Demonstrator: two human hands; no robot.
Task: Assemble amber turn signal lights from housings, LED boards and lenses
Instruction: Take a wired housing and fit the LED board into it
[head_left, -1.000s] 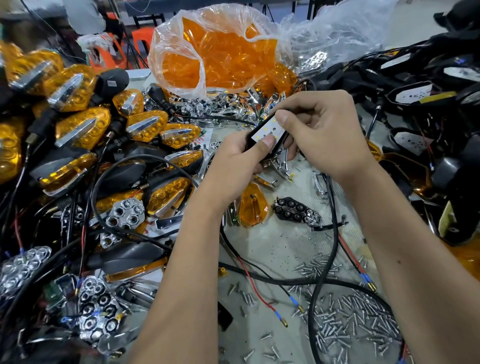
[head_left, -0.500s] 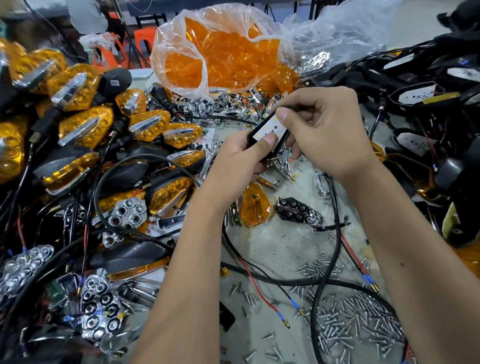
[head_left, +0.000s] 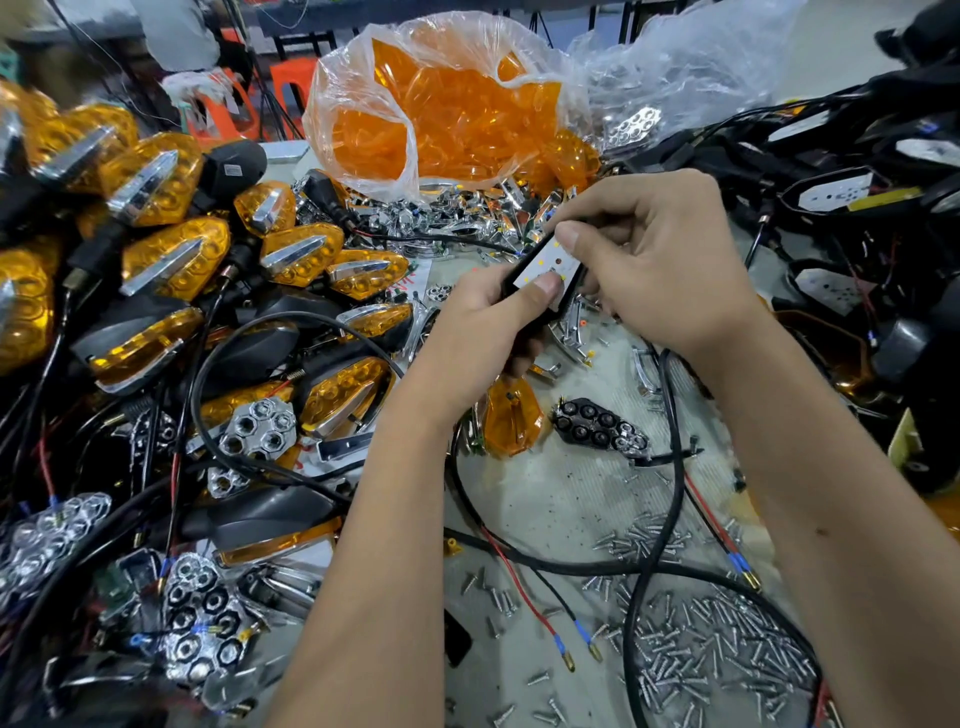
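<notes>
My left hand (head_left: 480, 322) grips a black housing (head_left: 511, 283) from below, its thumb pressing on a white LED board (head_left: 545, 267) seated in it. My right hand (head_left: 660, 265) curls over the housing's far end, with a fingertip on the top of the board. A black cable (head_left: 670, 467) hangs from the housing toward me. On the table below lie a loose amber lens (head_left: 511, 423) and a dark chrome reflector (head_left: 597, 426).
Finished amber lights (head_left: 176, 260) are piled at the left. A plastic bag of amber lenses (head_left: 447, 119) stands behind. Black housings with boards (head_left: 841, 197) crowd the right. Screws (head_left: 727, 649) are scattered near the front, and chrome reflectors (head_left: 254, 426) lie at the left.
Both hands stay on the housing and board. My left thumb has shifted slightly along the board's lower edge. The view has barely moved.
</notes>
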